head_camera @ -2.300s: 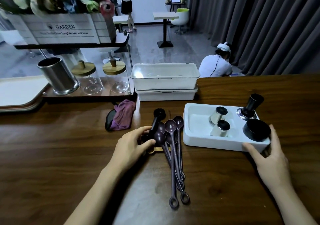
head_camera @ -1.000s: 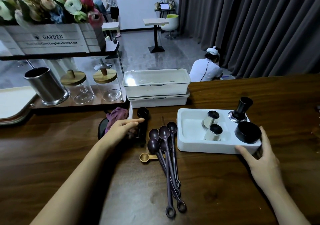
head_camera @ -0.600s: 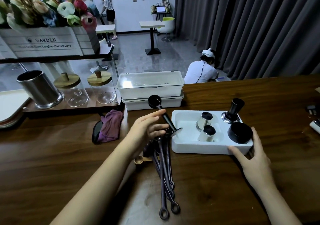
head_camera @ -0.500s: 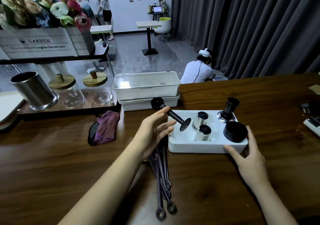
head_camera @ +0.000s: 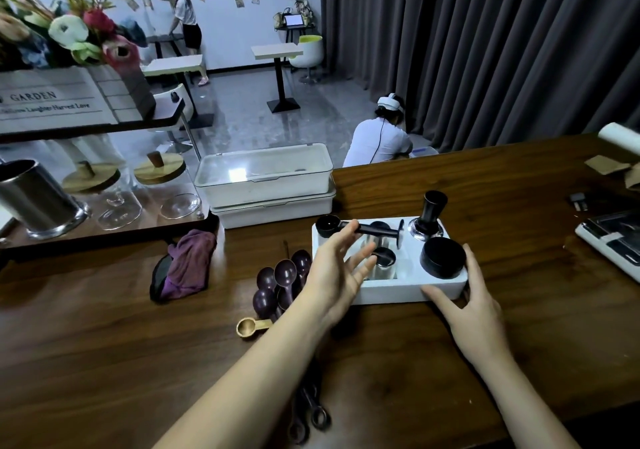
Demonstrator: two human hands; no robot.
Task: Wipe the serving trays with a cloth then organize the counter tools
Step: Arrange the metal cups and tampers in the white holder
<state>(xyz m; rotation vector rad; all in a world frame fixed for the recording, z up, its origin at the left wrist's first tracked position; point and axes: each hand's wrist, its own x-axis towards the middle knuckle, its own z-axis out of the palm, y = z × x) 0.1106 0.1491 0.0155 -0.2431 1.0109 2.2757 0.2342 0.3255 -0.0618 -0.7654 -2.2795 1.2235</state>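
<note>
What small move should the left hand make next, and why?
Probably draw the left hand back to the purple spoons and pick one up. Its fingers are spread over the black coffee scoop, which already lies across the white tray, so that piece looks placed. The right hand grips the tray's near corner, while the spoons and a wooden scoop lie loose on the counter.

There is only one camera, worn on the person's head and looking forward and down across the counter [head_camera: 104, 344]. It sits close: both forearms enter from the bottom edge, and the left hand [head_camera: 332, 282] and right hand [head_camera: 474, 303] meet at the tray [head_camera: 391, 294] mid-frame. The curtain [head_camera: 485, 50] fills the upper right.
</note>
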